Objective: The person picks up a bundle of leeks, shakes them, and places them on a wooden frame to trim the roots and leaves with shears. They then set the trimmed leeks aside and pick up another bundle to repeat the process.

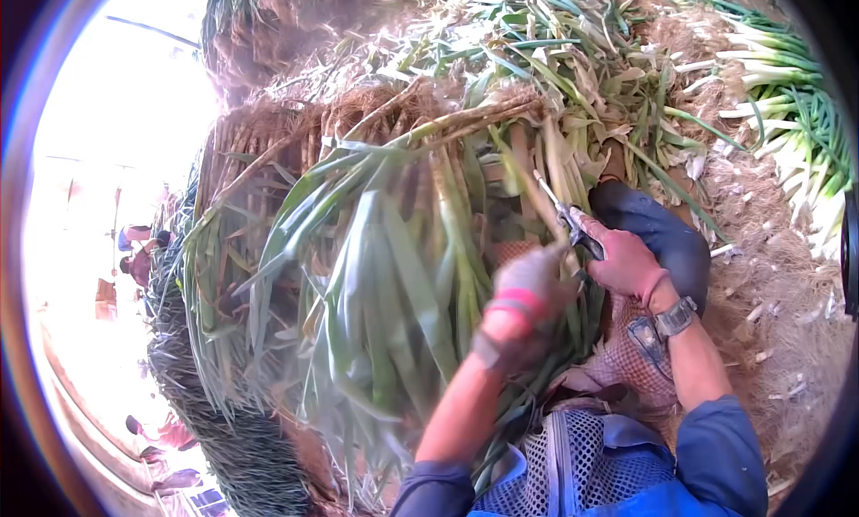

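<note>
My right hand (619,256), in a pinkish glove, is closed round the dark handle of a small knife (562,209), its narrow pale blade pointing up and left. My left hand (535,289), gloved with a bright pink wrist band, is smeared by motion. Its fingers appear closed on a green onion (530,188), whose pale stalk slants up past the blade. Just left of that hand, long leafy green onions (385,293) lie in a thick layer, roots toward the far side. Parts of the held stalk are hidden behind my fingers.
Cleaned green onions (769,79) lie in a row at the upper right. Root trimmings (761,293) cover the ground on the right, and stripped leaves (555,52) are heaped beyond. A dark green stack (224,454) stands at lower left. Other people (139,258) are at far left.
</note>
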